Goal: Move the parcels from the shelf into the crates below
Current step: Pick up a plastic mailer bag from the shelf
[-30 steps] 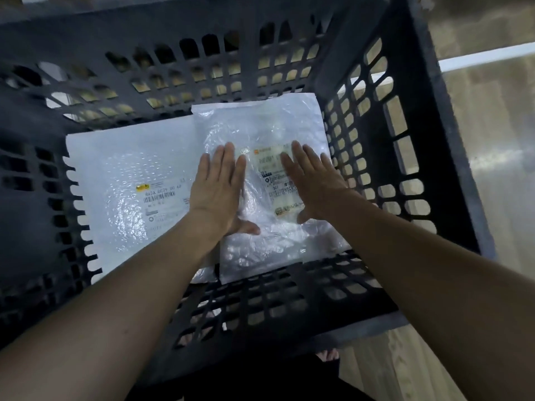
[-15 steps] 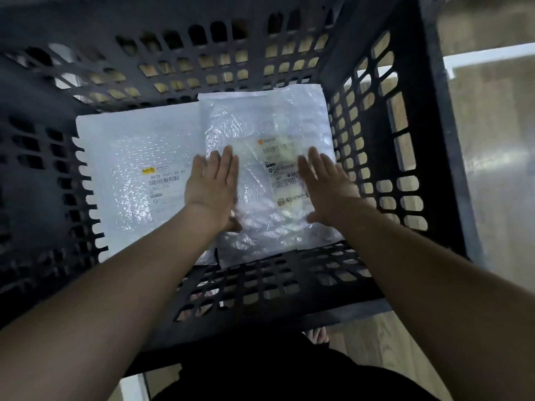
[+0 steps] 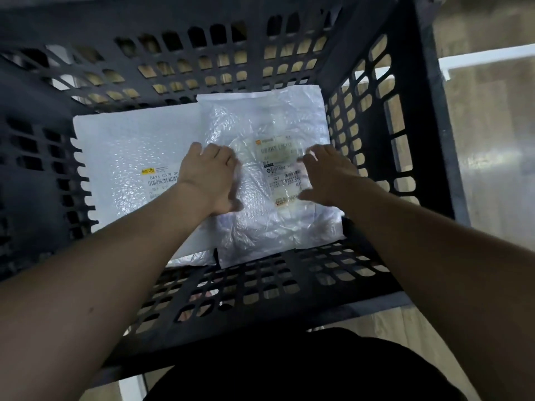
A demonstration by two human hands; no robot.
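While lying flat in the crate [image 3: 385, 91], the crinkled parcel [image 3: 269, 180] is being flanked by the left hand [image 3: 210, 176] and right hand [image 3: 330, 176] (fingers loosely curled, gripping nothing), probably settling it.

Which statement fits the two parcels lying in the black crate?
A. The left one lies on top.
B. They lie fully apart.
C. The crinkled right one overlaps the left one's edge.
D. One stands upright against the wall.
C: the crinkled parcel covers the right edge of the flat parcel in the crate.
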